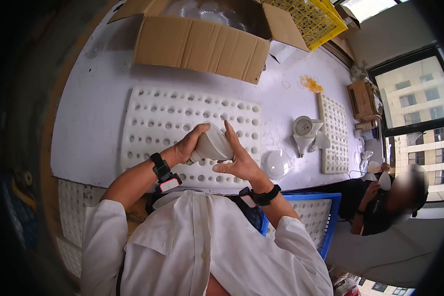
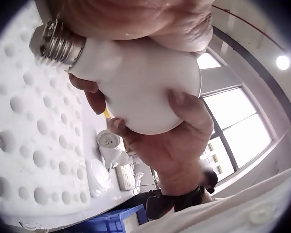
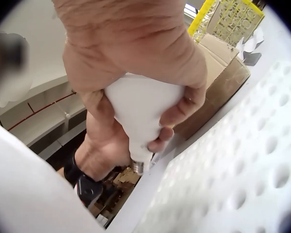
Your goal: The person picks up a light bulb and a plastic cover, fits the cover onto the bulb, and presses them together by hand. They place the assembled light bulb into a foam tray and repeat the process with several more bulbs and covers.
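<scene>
A white light bulb [image 1: 213, 144] with a wide, flared head is held tilted over a white foam tray [image 1: 133, 160] full of round holes. My left hand [image 1: 191, 142] grips its body, close to the metal screw base [image 2: 63, 47]. At the wide end, my right hand [image 1: 244, 162] spans the rim, thumb on one side and fingers curled over the other in the right wrist view. The bulb's front face is mostly covered by the right palm there. Right of the tray lies a clear dome cover [image 1: 277, 164].
Several white lamp housings [image 1: 302, 127] stand to the right, before a second foam tray [image 1: 334, 133]. An open cardboard box [image 1: 202, 49] of clear covers sits at the back, beside a yellow crate [image 1: 313, 22]. A blue crate [image 1: 334, 214] is at the near edge. Another person [image 1: 380, 207] works at right.
</scene>
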Motion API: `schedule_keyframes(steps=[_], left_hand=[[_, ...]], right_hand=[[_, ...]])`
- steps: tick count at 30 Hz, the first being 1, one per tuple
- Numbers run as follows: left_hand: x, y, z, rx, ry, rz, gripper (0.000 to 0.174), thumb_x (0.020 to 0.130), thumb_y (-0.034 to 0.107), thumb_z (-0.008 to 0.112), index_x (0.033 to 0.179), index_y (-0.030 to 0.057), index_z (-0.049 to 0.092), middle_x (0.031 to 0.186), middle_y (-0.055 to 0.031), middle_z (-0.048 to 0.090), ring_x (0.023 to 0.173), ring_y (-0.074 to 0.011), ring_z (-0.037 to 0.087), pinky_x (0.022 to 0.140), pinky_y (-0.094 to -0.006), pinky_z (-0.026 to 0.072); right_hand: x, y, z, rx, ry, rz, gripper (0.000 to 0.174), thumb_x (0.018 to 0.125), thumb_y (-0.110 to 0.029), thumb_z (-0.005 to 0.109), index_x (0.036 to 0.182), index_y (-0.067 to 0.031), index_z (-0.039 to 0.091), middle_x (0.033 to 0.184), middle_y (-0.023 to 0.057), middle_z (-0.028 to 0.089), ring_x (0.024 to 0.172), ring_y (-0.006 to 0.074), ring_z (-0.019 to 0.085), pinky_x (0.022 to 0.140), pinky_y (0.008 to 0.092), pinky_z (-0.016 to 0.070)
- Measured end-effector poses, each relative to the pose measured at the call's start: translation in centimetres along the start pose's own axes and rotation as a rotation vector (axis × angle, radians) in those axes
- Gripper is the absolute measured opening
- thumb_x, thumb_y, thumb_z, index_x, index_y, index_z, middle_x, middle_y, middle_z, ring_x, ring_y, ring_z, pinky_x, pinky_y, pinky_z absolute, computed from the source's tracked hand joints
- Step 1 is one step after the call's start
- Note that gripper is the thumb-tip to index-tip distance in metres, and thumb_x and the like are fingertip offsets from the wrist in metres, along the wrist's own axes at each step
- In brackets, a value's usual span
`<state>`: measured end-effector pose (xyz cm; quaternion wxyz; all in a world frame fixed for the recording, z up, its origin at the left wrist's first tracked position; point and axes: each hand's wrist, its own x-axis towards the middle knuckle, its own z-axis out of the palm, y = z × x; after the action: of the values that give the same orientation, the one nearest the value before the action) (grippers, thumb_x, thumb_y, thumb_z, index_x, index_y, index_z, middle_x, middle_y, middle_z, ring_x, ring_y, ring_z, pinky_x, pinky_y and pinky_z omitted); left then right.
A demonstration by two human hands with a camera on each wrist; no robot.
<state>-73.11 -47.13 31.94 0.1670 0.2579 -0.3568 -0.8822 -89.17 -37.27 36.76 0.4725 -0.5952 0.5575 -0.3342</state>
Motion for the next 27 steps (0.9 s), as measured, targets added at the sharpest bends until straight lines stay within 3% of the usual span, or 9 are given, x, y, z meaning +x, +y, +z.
schedule_keyframes(steps=[1,3,5,8,12,16,18,22,27], left_hand=[[0.2,-0.1,0.0,-0.206,0.038,-0.011,0.069,0.080,0.061,0.043,0.117,0.0026,0.048,0.103,-0.0142,0.058,0.088,-0.0296,0.060,0.069,-0.0404,0.0486],[-0.1,0.3,-0.6,-0.346,-0.065,-0.085,0.071,0.080,0.063,0.041,0.120,0.0041,0.048,0.106,-0.0150,0.058,0.088,-0.0328,0.060,0.067,-0.0419,0.0481],[0.0,-0.1,-1.0,-0.593,-0.204,-0.186,0.078,0.078,0.068,0.036,0.127,0.0078,0.044,0.118,-0.0177,0.054,0.091,-0.0406,0.057,0.063,-0.0449,0.0463],[0.3,-0.9,0.0,-0.718,-0.132,-0.123,0.078,0.079,0.066,0.034,0.127,0.0064,0.043,0.122,-0.0187,0.051,0.095,-0.0414,0.056,0.069,-0.0472,0.0471],[0.1,-0.6,1.2,-0.619,-0.273,-0.093,0.074,0.080,0.061,0.034,0.128,0.0046,0.042,0.122,-0.0159,0.051,0.102,-0.0378,0.054,0.086,-0.0499,0.0438],[0.9,-2.3,-0.1,-0.731,-0.070,-0.164,0.066,0.084,0.054,0.035,0.128,0.0048,0.043,0.123,-0.0170,0.050,0.103,-0.0348,0.055,0.084,-0.0530,0.0442],[0.4,-2.4,-1.1,-0.377,0.014,-0.187,0.052,0.088,0.041,0.037,0.124,0.0053,0.047,0.119,-0.0153,0.052,0.103,-0.0315,0.055,0.082,-0.0508,0.0460],[0.3,-2.7,-3.9,-0.467,-0.211,-0.236,0.041,0.090,0.039,0.045,0.117,0.0091,0.051,0.112,-0.0101,0.056,0.100,-0.0245,0.056,0.075,-0.0449,0.0524],[-1.0,-2.9,-3.8,-0.486,-0.058,-0.200,0.048,0.083,0.038,0.062,0.120,0.0100,0.050,0.110,-0.0077,0.058,0.099,-0.0224,0.057,0.073,-0.0385,0.0534]], right_hand=[[0.0,-0.3,-0.2,0.000,0.008,-0.011,0.120,0.060,-0.028,0.085,0.144,-0.0067,0.002,0.146,0.0251,0.007,0.135,0.0377,0.014,0.105,0.0409,0.0288],[-0.2,-0.9,-0.4,0.306,0.153,-0.017,0.121,0.059,-0.034,0.085,0.144,-0.0080,0.003,0.146,0.0258,0.008,0.133,0.0383,0.022,0.097,0.0400,0.0399],[-0.3,-0.1,-0.5,0.271,0.194,0.009,0.120,0.060,-0.032,0.084,0.144,-0.0081,0.003,0.145,0.0257,0.013,0.132,0.0379,0.025,0.093,0.0395,0.0430],[-0.3,1.9,0.2,0.176,0.278,0.023,0.118,0.061,-0.029,0.084,0.144,-0.0075,0.003,0.141,0.0242,0.028,0.127,0.0362,0.036,0.090,0.0403,0.0449],[-0.1,1.3,1.1,0.367,0.294,0.063,0.117,0.062,-0.025,0.084,0.144,-0.0048,0.002,0.131,0.0231,0.040,0.117,0.0335,0.047,0.095,0.0392,0.0409],[-0.3,1.2,0.9,0.147,0.374,-0.036,0.115,0.063,-0.020,0.083,0.143,-0.0051,0.002,0.131,0.0223,0.042,0.117,0.0314,0.047,0.095,0.0399,0.0412],[-0.3,1.2,1.0,0.088,0.373,-0.071,0.115,0.063,-0.018,0.083,0.144,-0.0062,0.002,0.132,0.0213,0.041,0.117,0.0300,0.048,0.094,0.0407,0.0427],[0.0,1.0,1.8,0.034,0.357,-0.129,0.114,0.059,-0.019,0.084,0.142,-0.0008,0.008,0.135,0.0214,0.038,0.120,0.0322,0.044,0.099,0.0407,0.0384],[0.4,1.0,3.4,-0.144,0.361,-0.176,0.104,0.060,-0.021,0.083,0.139,0.0010,0.019,0.134,0.0225,0.038,0.121,0.0346,0.042,0.099,0.0419,0.0383]])
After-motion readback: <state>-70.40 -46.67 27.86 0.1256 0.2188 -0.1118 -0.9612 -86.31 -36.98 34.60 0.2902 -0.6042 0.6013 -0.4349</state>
